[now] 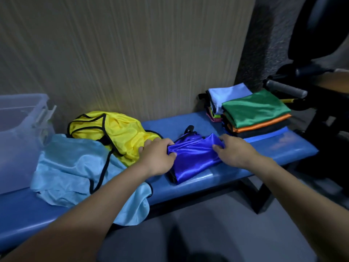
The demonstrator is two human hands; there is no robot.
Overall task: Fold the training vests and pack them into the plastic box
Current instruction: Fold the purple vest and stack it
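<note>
1. The blue vest [192,157] is lying mid-bench [264,148].
2. The left hand [157,157] is gripping the vest's left edge.
3. The right hand [234,150] is pinching its right edge.
4. The plastic box [20,133] is sitting far left of the vest.

1. Royal blue vest [192,157]: glossy satin-like cloth, strong sheen.
2. Yellow vest [120,133]: fine mesh cloth, black trim.
3. Light blue vest [71,167]: soft, duller cloth.
4. Plastic box [20,129]: translucent, frosted.
5. Bench [217,180]: smooth, shiny blue padding.
6. Wall [122,53]: rough, ribbed, matt.
</note>
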